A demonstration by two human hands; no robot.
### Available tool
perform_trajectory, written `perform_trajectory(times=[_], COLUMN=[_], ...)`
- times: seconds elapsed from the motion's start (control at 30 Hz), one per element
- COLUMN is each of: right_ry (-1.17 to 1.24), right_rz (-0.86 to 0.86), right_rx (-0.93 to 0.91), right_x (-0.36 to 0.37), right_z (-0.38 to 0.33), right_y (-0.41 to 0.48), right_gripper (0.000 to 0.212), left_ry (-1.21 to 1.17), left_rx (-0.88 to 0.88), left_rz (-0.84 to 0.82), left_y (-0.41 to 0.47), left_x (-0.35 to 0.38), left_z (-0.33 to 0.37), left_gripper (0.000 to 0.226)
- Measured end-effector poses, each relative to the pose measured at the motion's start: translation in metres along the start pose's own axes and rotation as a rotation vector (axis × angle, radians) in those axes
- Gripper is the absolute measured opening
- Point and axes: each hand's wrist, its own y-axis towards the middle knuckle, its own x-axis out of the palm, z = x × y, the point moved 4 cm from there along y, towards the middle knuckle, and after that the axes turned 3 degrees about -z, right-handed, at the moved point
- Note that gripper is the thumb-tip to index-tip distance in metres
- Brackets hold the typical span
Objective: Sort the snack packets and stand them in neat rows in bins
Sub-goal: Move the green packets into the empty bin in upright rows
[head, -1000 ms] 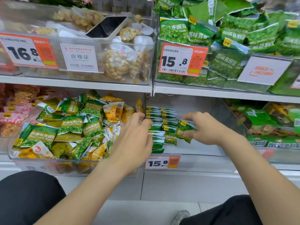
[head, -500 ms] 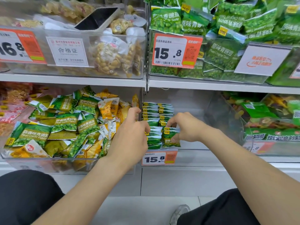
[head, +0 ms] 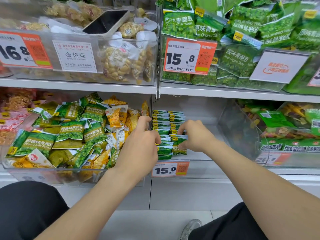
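- Head view. A person crouches at a shop shelf, both bare forearms reaching into the clear plastic middle bin point(head: 207, 157) on the lower shelf.
- Small green garlic-pea packets point(head: 166, 118) stand on edge there in two rows, side by side, at the bin's left end.
- Right hand point(head: 195, 135): thumb and bent fingers pinch the front green packet point(head: 180, 148) of the right row, which is upright.
- Left hand point(head: 140, 144): fingers bent against the near end of the left row, forefinger straighter and pointing up. Cannot tell whether it grips a packet.
- Orange-and-white price tag point(head: 170, 168) reading 15.8 sits on the bin's front lip, below the rows.
- Neighbouring clear bin point(head: 52, 174) to the left holds a loose heap of green and yellow packets point(head: 72, 132).
- Upper shelf: black phone point(head: 105, 21) lies on clear bags of pale nuts point(head: 121, 64). Larger green pea bags point(head: 237, 59) are to the right.
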Motion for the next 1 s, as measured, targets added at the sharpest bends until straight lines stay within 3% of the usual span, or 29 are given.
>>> perform_trajectory(times=[0.2,0.33,0.43,0.53,0.63,0.7,0.8,0.9,1.0], right_ry=[-0.025,-0.145,-0.052,-0.086,-0.149,-0.03,0.174,0.191,0.03], right_rz=[-0.004,-0.01,-0.081,-0.097,0.053,0.177,0.315,0.233,0.055], right_rx=[0.042,0.146,0.185,0.17,0.069,-0.027,-0.268,-0.505,-0.65], right_x=[-0.001,-0.012,-0.011,-0.012,-0.024,-0.03,-0.035,-0.022,-0.001], right_z=[-0.002,0.001,-0.002,-0.008,-0.027,-0.051,-0.107,-0.159,-0.186], right_y=[-0.002,-0.008,-0.013,-0.017,-0.021,-0.027,-0.048,-0.062,-0.058], right_gripper=[0.061,0.074,0.068,0.061,0.044,0.028,0.024,0.028,0.029], left_ry=[0.002,-0.023,-0.046,-0.056,0.018,0.047,0.069,0.15,0.202], left_rx=[0.036,0.076,0.07,0.054,0.01,-0.074,-0.219,-0.295,-0.333], left_rz=[0.021,0.006,0.004,0.076,0.137,0.138,0.109,0.109,0.072], left_y=[-0.002,-0.005,-0.008,-0.014,-0.017,-0.018,-0.022,-0.029,-0.032], left_x=[-0.003,-0.012,-0.023,-0.038,-0.056,-0.066,-0.078,-0.088,-0.093], left_z=[-0.002,-0.004,-0.008,-0.014,-0.027,-0.046,-0.076,-0.095,-0.107], left_gripper=[0.022,0.035,0.042,0.03,0.023,0.02,0.025,0.032,0.037])
